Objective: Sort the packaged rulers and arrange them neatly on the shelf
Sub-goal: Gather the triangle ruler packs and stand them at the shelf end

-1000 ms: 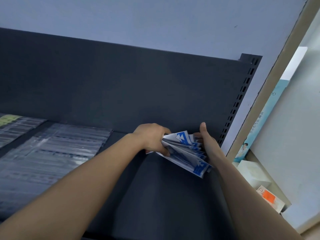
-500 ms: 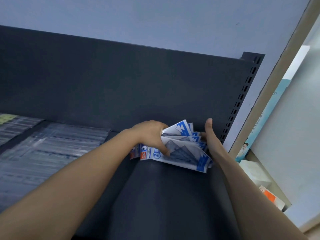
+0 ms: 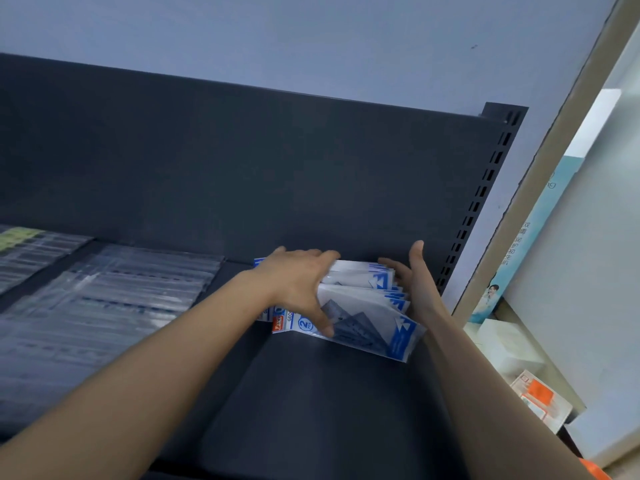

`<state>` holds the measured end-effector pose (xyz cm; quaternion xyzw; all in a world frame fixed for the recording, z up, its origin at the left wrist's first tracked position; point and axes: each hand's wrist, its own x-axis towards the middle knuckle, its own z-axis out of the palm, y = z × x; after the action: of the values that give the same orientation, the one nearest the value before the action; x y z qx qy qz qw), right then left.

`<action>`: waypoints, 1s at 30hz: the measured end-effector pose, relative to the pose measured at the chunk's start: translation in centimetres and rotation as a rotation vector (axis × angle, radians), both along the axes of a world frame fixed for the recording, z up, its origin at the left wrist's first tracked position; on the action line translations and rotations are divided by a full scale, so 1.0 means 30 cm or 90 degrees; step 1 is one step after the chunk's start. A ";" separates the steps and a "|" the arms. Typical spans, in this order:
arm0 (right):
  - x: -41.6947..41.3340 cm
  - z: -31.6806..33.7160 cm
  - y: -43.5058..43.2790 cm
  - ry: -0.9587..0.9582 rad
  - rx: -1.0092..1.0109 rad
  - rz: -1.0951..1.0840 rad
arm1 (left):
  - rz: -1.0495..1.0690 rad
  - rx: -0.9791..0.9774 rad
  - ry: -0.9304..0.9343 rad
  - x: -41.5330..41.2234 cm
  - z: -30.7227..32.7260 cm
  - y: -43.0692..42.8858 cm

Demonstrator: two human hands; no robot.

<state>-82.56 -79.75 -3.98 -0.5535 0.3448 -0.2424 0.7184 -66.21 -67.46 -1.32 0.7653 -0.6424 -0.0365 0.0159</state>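
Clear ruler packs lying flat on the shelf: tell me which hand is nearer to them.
Left. The left hand lies on the blue-and-white packets just right of the clear packs; the right hand is at those packets' far end, farther right.

Clear ruler packs (image 3: 104,306) blurred, edge-cropped
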 end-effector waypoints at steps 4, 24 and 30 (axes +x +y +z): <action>-0.001 -0.005 0.005 -0.048 0.021 -0.025 | 0.007 -0.014 0.001 -0.021 -0.001 -0.009; 0.052 -0.045 0.121 -0.040 -0.083 -0.049 | 0.035 -0.036 -0.048 -0.009 -0.023 0.056; -0.030 -0.046 0.078 0.027 -0.160 0.218 | 0.080 0.006 -0.028 0.036 -0.018 0.062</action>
<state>-83.45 -77.43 -5.36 -0.6942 0.2279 -0.1465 0.6669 -65.14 -65.61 -1.86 0.8046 -0.5934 -0.0215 0.0001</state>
